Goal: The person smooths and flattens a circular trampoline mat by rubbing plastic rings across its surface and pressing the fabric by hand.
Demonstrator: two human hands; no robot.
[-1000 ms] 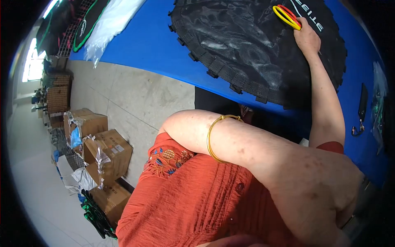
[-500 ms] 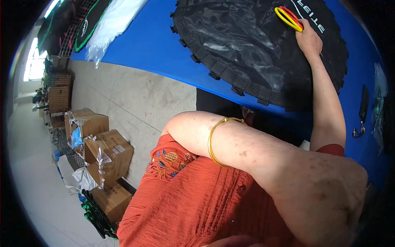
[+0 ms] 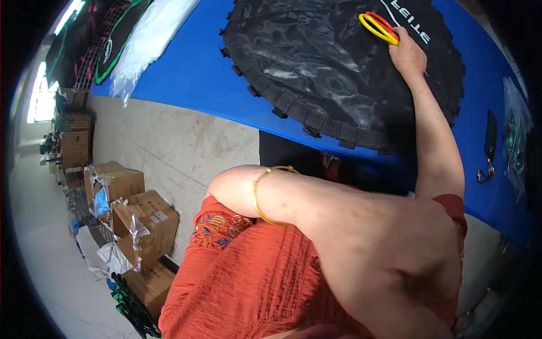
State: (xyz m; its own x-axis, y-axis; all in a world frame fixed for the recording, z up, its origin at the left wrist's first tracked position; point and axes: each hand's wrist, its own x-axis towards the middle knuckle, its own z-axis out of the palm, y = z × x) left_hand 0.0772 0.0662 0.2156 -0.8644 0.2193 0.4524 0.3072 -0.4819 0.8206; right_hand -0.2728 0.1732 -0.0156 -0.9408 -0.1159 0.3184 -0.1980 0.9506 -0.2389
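My right hand [image 3: 407, 55] is closed around a pair of scissors with yellow and red loop handles [image 3: 377, 29]. The loops point away to the left, and the blades are hidden by the hand. Under this hand lies a round black mesh mat [image 3: 316, 62] with white lettering, upside down from here, and small tabs along its webbing rim. My left arm is bent across my chest with a gold bangle [image 3: 258, 198] on it. Very close to the camera, my left hand [image 3: 389, 243] fills the lower right; its fingers do not show.
The mat rests on a blue-covered table [image 3: 186, 73]. Clear plastic bags [image 3: 149, 53] lie at its far left, beside a green-edged black piece [image 3: 116, 48]. A black strip with a metal clip [image 3: 490, 141] is at the right. Open cardboard boxes [image 3: 152, 223] stand on the floor at left.
The view has shifted slightly, so the table and mat appear further left. My left arm has moved left in view. My right hand still holds the scissors over the mat.
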